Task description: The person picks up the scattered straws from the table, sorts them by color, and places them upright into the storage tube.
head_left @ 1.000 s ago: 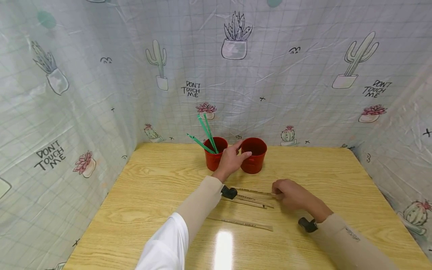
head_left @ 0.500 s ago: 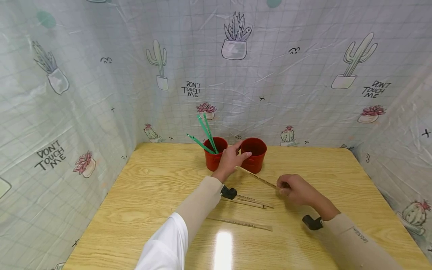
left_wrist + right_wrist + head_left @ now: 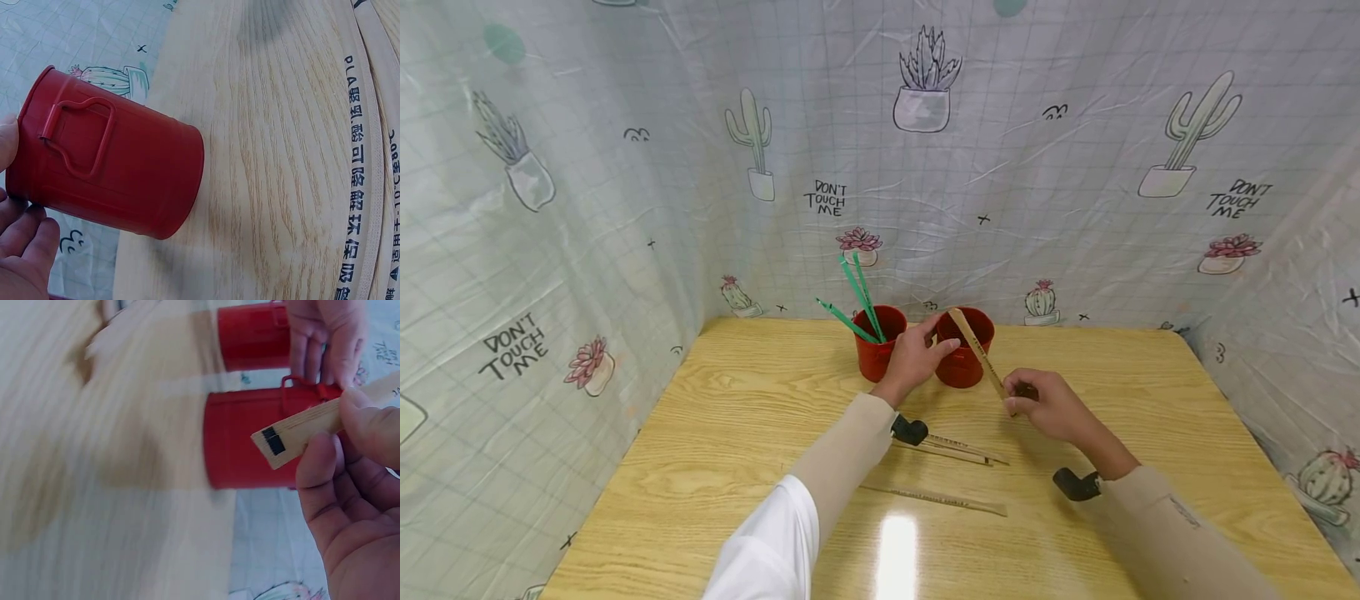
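Note:
My left hand (image 3: pixel 916 353) grips the rim of the right red bucket (image 3: pixel 958 371), its thumb at the front and fingers behind; the left wrist view shows this bucket (image 3: pixel 125 156) with its wire handle. Between thumb and fingers, my right hand (image 3: pixel 1051 405) pinches a brown paper-wrapped straw (image 3: pixel 983 357) near its lower end. The straw slants up to the left, its far tip overlapping the bucket's mouth. In the right wrist view the held wrapper's end (image 3: pixel 281 439) bears black marks.
Left of that bucket stands another red bucket (image 3: pixel 872 360) with several green straws (image 3: pixel 856 292) leaning in it. More brown wrapped straws (image 3: pixel 955 451) lie on the wooden table (image 3: pixel 737 467) below the left wrist, one (image 3: pixel 936 497) nearer the front. A printed curtain (image 3: pixel 1037 167) hangs behind.
My right hand has lifted a wrapped straw off the table and tilted it up, bringing its far tip to the right bucket's mouth. The left hand has stayed on the rim.

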`<move>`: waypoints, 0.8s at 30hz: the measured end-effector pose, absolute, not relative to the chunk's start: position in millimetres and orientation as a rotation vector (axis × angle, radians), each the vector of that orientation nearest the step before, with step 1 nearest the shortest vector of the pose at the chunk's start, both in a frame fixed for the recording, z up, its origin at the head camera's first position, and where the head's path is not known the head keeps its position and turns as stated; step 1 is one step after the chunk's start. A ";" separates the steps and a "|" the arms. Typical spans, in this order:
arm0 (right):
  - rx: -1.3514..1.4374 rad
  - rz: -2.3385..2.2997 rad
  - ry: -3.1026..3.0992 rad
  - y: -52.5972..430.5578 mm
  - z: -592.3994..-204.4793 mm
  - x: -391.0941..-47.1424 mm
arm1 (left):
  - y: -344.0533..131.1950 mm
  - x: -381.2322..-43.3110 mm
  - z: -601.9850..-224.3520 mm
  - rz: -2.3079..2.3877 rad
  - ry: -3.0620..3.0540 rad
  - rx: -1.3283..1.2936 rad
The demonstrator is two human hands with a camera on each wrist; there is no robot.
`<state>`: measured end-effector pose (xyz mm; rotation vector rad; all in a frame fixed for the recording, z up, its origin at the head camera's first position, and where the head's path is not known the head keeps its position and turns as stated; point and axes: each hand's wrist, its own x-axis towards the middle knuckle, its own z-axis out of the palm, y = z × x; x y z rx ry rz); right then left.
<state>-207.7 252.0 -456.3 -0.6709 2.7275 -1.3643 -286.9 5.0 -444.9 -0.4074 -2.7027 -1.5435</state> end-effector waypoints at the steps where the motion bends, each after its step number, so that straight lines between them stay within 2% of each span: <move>1: -0.664 -1.395 2.719 249.5 -454.2 -208.9 | 5.2 -286.5 -444.7 -1.543 -2.707 -0.401; 24: -0.581 -1.670 2.816 196.0 -412.2 -249.4 | 6.1 -287.4 -444.6 -1.552 -2.707 -0.427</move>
